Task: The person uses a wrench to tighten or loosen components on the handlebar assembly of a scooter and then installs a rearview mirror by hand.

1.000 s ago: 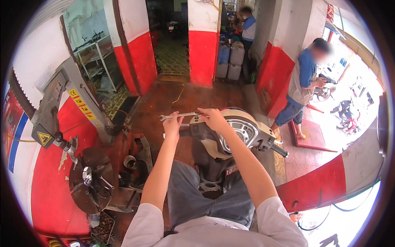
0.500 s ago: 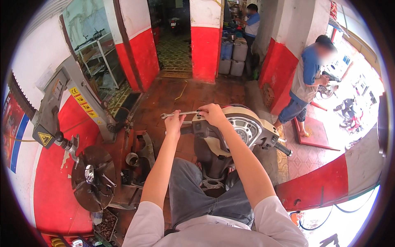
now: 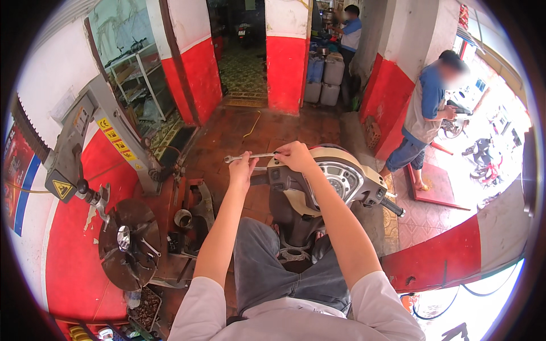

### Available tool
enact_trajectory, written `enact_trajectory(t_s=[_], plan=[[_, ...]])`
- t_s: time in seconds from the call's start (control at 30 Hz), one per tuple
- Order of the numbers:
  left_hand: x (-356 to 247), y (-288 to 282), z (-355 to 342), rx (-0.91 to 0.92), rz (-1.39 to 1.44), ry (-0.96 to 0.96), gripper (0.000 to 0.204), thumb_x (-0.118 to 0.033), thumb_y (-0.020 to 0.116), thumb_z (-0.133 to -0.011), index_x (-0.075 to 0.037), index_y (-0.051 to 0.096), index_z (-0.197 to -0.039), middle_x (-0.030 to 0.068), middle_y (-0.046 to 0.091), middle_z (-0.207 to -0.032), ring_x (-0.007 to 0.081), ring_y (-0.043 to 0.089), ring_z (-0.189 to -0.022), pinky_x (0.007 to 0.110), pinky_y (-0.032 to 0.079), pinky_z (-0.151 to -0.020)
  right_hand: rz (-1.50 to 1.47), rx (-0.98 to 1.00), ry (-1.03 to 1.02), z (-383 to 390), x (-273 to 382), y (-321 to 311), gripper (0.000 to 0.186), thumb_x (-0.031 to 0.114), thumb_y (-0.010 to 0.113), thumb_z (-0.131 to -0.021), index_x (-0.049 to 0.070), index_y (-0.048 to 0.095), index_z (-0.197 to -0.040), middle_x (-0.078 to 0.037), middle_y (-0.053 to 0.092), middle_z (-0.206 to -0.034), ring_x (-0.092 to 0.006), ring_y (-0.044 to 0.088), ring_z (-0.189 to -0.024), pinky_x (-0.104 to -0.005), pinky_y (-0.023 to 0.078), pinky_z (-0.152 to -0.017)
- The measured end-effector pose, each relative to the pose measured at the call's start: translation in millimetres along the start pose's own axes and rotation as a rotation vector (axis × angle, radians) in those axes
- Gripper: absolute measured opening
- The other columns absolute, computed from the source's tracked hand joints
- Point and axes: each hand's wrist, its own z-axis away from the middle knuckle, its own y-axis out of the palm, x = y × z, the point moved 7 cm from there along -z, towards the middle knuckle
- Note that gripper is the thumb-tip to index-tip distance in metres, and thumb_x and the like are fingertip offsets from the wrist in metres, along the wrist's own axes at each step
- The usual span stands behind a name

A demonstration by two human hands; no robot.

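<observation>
Silver wrench (image 3: 260, 155) clamped in the left hand (image 3: 243, 166) near its open end, right hand (image 3: 294, 156) pinching the other (mostly covered, tbh), right by the beige scooter (image 3: 341, 181).

Workshop, motorbike repair. Indicators: one grey tyre-changing machine (image 3: 108, 111), yellow warning labels (image 3: 116, 141); its round dark turntable (image 3: 120, 274), loose spanner (image 3: 150, 248) on top; one scooter (image 3: 342, 177), cream handlebar cover, indoors on tiled floor (image 3: 213, 150); stacked plastic jerrycans (image 3: 332, 73); white rack (image 3: 142, 74), loaded; motorbike (image 3: 482, 162) outside.
</observation>
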Motion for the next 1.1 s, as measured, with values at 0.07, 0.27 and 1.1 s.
enact_trajectory(t_s=[0.07, 0.27, 1.1], plan=[[1.3, 1.2, 6.1, -0.044, 0.046, 0.034, 0.028, -0.015, 0.061, -0.103, 0.009, 0.058, -0.118, 0.0127, 0.063, -0.117, 0.0229, 0.069, -0.101, 0.027, 0.062, -0.090, -0.020, 0.013, 0.006, -3.0, -4.4, -0.3, 0.031, 0.019, 0.079, -0.081, 0.001, 0.077, -0.106, -0.021, 0.076, -0.094, -0.0309, 0.076, -0.088, -0.0378, 0.059, -0.081], [8.0, 1.4, 32.2, -0.065, 0.115, 0.041, 0.026, -0.014, 0.064, -0.102, 0.006, 0.061, -0.117, 0.0110, 0.064, -0.115, 0.0234, 0.069, -0.104, 0.026, 0.061, -0.093, -0.029, 0.099, 0.077, -3.5, -3.6, -0.6, 0.031, 0.018, 0.079, -0.082, 0.004, 0.078, -0.109, -0.019, 0.076, -0.096, -0.0293, 0.076, -0.089, -0.0367, 0.058, -0.082], [-15.2, 18.0, -37.6, 0.036, -0.182, 0.002, 0.020, -0.015, 0.067, -0.100, 0.005, 0.064, -0.100, 0.0095, 0.067, -0.099, 0.0178, 0.070, -0.086, 0.023, 0.061, -0.072, -0.043, 0.023, 0.064, 0.1, -3.7, -1.1, 0.026, 0.016, 0.081, -0.077, -0.001, 0.078, -0.098, -0.017, 0.077, -0.088, -0.0259, 0.076, -0.084, -0.0346, 0.059, -0.079]])
